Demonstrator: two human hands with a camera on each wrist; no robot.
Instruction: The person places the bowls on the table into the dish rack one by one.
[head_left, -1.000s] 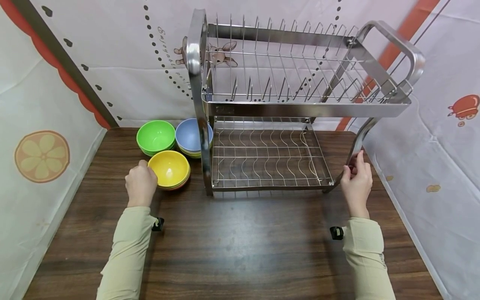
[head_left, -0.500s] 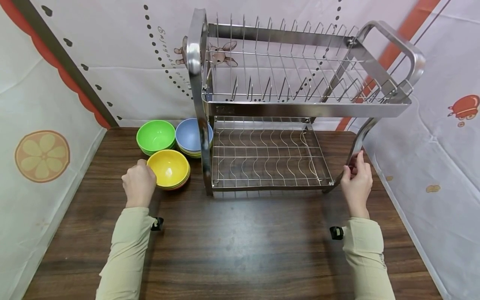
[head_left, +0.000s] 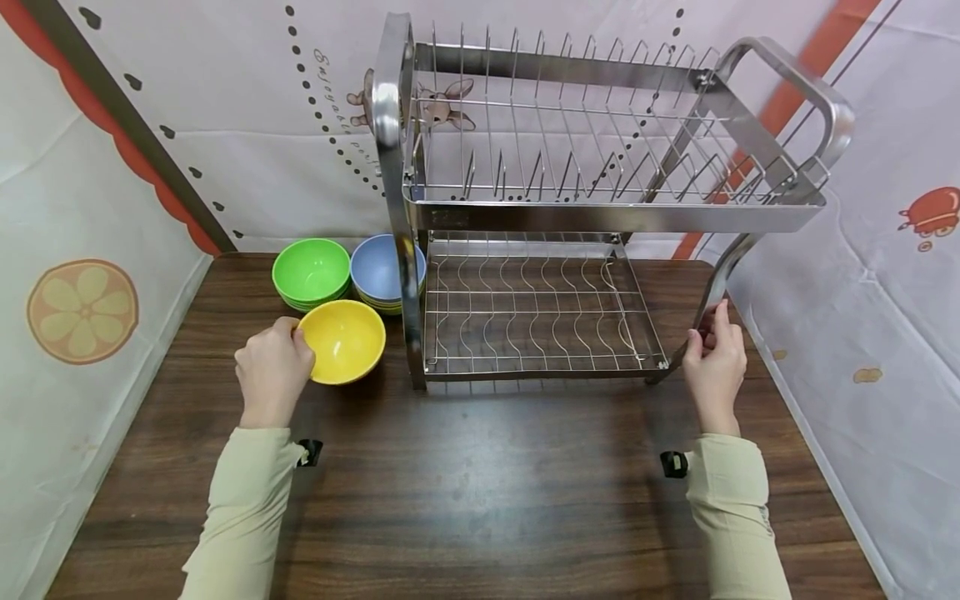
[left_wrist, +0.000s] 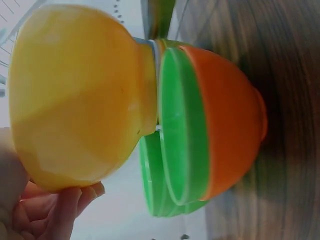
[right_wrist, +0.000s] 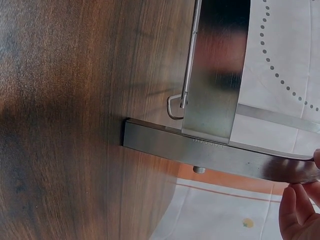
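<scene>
A yellow bowl (head_left: 345, 342) is pinched at its left rim by my left hand (head_left: 273, 371). In the left wrist view this yellow bowl (left_wrist: 75, 100) is raised and tilted above a green bowl (left_wrist: 182, 135) nested in an orange bowl (left_wrist: 230, 122). My right hand (head_left: 716, 367) holds the right front leg (head_left: 722, 279) of a two-tier metal dish rack (head_left: 615, 218). Seen from the right wrist, fingers (right_wrist: 302, 210) pinch that curved leg (right_wrist: 220, 155), whose foot stands on the table.
Behind the yellow bowl stand a stack of green bowls (head_left: 311, 271) and a stack topped by a blue bowl (head_left: 377, 268), close against the rack's left leg (head_left: 408, 308). The wooden table (head_left: 480, 500) is bordered by printed cloth walls (head_left: 840, 292).
The yellow bowl has come up off its stack and slightly toward me, held by my left hand. My right hand stays on the rack leg.
</scene>
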